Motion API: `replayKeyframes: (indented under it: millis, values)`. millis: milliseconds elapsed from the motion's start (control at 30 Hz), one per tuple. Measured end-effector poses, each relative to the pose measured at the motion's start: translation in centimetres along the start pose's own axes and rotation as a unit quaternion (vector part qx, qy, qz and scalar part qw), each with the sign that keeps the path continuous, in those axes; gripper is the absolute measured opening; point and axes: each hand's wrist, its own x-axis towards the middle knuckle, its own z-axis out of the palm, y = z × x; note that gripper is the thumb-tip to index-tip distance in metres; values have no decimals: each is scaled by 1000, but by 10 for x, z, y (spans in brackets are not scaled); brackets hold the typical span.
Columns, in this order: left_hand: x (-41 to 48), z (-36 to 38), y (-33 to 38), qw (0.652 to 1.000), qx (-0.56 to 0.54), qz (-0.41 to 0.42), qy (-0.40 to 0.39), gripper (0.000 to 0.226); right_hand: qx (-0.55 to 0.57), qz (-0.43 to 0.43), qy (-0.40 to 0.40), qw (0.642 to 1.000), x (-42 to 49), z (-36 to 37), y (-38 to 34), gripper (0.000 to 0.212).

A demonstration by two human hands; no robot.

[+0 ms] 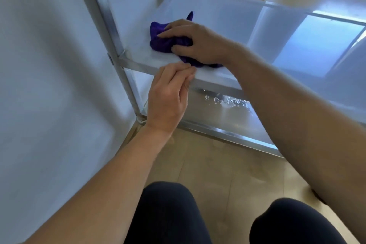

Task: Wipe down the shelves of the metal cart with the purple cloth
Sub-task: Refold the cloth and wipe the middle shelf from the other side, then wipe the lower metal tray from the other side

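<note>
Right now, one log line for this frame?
step: wiping shelf | right hand: grips purple cloth on shelf | left hand: at shelf front edge, grip unclear

The right grip [198, 43] lies palm down, back of the hand upward, fingers spread and bent over the bunched purple cloth [160, 43], thumb closed against it from the near side. The right wrist is straight; the bare forearm enters from the lower right, elbow out of frame. The left grip [168, 95] shows the back of the hand to the camera, fingers [175, 71] curled, tips gathered beside the thumb, just beside the cloth's near edge (whether they pinch anything cannot be told). The left wrist is slightly bent; the bare forearm rises from the lower left. The grips sit near each other, the left nearer the body, arms uncrossed.
</note>
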Motion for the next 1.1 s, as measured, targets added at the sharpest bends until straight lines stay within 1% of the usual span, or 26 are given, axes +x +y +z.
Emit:
replayKeyframes:
  millis: [100,200,333,433,500,567,633,700,733,800,867,900,967,1033,1100]
  values:
    - [-1,0,2,1000,1,-4,8,23,3,7,18,1000,-41,-2,-1,40]
    - [-4,0,6,1000,1,-12,12,25,-19,18,51,998,-70,-2,1,41]
    - [-4,2,11,999,-17,-31,35,23,-57,43,109,992,-88,4,-2,42]
    - [-7,1,10,997,12,-42,70,19,-82,48,152,984,-97,13,-8,41]
    - [-19,0,10,997,27,-26,68,17,-106,45,185,976,-103,18,-13,40]
    - [-33,-1,4,999,34,-25,20,15,-125,27,212,969,-111,22,-17,38]
    - [-40,-3,-3,991,48,-98,-74,13,-148,-8,234,961,-122,28,-21,36]
    - [-43,-1,-10,969,74,-173,-158,9,-170,-60,259,949,-135,37,-27,34]
    - [-45,1,-14,959,88,-193,-187,9,-177,-88,268,943,-143,44,-31,33]
    - [-51,2,-22,941,113,-213,-239,16,-183,-135,263,938,-160,58,-34,31]
    - [-55,1,-34,915,147,-211,-310,18,-185,-155,219,945,-178,74,-29,31]
    - [-56,2,-39,905,165,-202,-337,17,-185,-149,188,953,-187,81,-23,32]
    - [-55,10,-41,898,173,-177,-363,13,-172,-109,145,968,-202,94,-1,34]
    - [-54,27,-32,895,148,-126,-401,9,-157,-43,126,979,-216,102,29,37]
    - [-53,50,-18,888,119,-69,-439,7,-164,28,127,978,-230,105,64,37]
